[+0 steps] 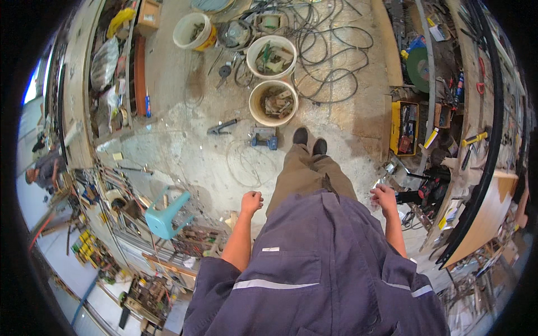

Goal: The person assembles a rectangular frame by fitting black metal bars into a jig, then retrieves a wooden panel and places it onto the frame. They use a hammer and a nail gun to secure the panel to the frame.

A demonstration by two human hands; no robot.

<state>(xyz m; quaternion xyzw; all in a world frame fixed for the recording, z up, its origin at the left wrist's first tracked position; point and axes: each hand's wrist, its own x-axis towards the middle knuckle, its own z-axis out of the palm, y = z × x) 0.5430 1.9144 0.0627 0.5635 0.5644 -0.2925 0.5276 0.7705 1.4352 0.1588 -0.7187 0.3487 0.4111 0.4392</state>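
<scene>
My left hand (252,202) hangs beside my left thigh, its fingers curled into a loose fist with nothing showing in them. On the other side, my right hand (384,197) hangs out from my right hip. Its fingers are slightly bent and apart, and I see nothing held in it. A teal plastic stool (162,219) lies tipped on the left, apart from my left hand. Ahead of my shoes, a blue and grey tool (264,138) rests on the floor near a dark clamp-like tool (222,127).
Several buckets of scrap stand ahead, the nearest a white bucket (253,106). Loose black cable (330,101) coils over the floor to their right. A yellow toolbox (397,127) sits by the cluttered right-hand shelves. Another person (46,169) is at the far left.
</scene>
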